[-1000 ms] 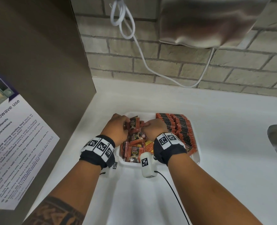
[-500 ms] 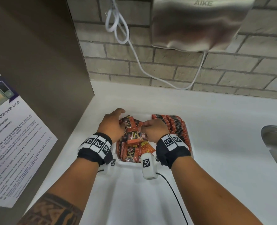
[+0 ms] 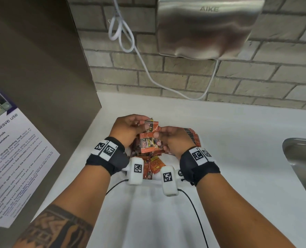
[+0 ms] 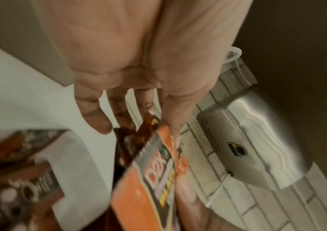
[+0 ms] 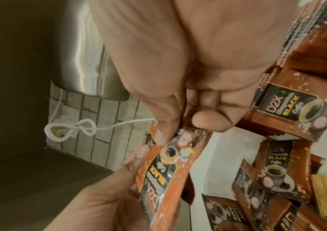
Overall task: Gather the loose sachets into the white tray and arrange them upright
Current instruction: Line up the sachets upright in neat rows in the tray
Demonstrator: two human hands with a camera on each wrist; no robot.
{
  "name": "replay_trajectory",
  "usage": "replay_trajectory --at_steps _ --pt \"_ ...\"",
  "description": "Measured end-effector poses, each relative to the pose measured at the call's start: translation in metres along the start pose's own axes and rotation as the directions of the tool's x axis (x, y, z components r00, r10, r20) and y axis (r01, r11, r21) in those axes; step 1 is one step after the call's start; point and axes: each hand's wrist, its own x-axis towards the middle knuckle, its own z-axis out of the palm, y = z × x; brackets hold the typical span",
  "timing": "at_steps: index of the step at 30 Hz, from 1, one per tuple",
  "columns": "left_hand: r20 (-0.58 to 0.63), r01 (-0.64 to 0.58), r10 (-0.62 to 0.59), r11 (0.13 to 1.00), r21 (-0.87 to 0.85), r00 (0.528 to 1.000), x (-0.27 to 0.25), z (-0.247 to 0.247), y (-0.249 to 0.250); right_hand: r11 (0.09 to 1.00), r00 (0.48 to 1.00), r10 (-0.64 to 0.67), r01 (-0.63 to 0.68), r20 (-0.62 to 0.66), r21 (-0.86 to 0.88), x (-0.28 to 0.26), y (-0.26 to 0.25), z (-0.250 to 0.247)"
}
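Both hands are raised just above the white tray [image 5: 228, 148], sharing a small bunch of orange and brown coffee sachets [image 3: 148, 145]. My left hand [image 3: 139, 125] grips the bunch from the left, thumb on the front orange sachet [image 4: 149, 187] and fingers behind. From the right, my right hand [image 3: 159, 133] pinches the top edge of that sachet [image 5: 164, 179] between thumb and forefinger. Several loose sachets [image 3: 154, 165] lie jumbled in the tray's left part. A packed row of upright sachets [image 3: 193, 138] fills its right side. The wrists hide most of the tray.
The tray stands on a white counter [image 3: 238, 140] in a corner. A grey panel with a microwave notice [image 3: 14, 149] rises at the left. On the brick wall hang a steel hand dryer [image 3: 207, 27] and its white cable [image 3: 123, 33]. A steel sink [image 3: 302, 158] is at the right.
Both hands have risen out of the tray's pile, lifting a bunch of sachets between them. One second ago they were down among the loose sachets.
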Motion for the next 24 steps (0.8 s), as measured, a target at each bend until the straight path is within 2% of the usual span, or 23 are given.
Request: replay_trajectory --at_steps 4,8,11,13,16,20,24 --pt "0.041 0.063 -0.057 0.986 -0.152 0.998 -0.008 0.026 0.013 0.996 0.998 -0.064 0.065 -0.020 0.060 -0.004 -0.005 -0.015" --pt "0.272 0.247 -0.152 0.898 -0.364 0.950 -0.015 0.039 0.019 0.993 0.995 -0.091 0.094 -0.047 0.067 -0.003 -0.006 -0.031" --pt "0.359 0.252 -0.115 0.896 -0.365 0.926 -0.022 0.043 0.019 0.993 0.995 -0.090 0.093 -0.045 0.073 -0.004 -0.009 -0.040" --pt "0.330 0.210 -0.091 0.915 -0.345 0.940 -0.024 0.046 0.018 0.993 0.994 -0.096 0.099 -0.047 0.069 -0.005 -0.012 -0.043" --pt "0.207 0.144 -0.070 0.917 -0.372 0.976 -0.024 0.048 0.015 0.994 0.995 -0.085 0.089 -0.060 0.069 -0.007 -0.009 -0.043" --pt "0.089 0.070 -0.039 0.926 -0.372 0.995 -0.025 0.047 0.007 0.997 0.998 -0.054 0.054 -0.012 0.045 -0.012 -0.005 -0.037" --pt "0.114 0.086 -0.039 0.895 -0.439 0.993 -0.023 0.040 0.002 0.985 0.998 -0.013 0.024 -0.067 0.171 -0.011 0.000 -0.033"
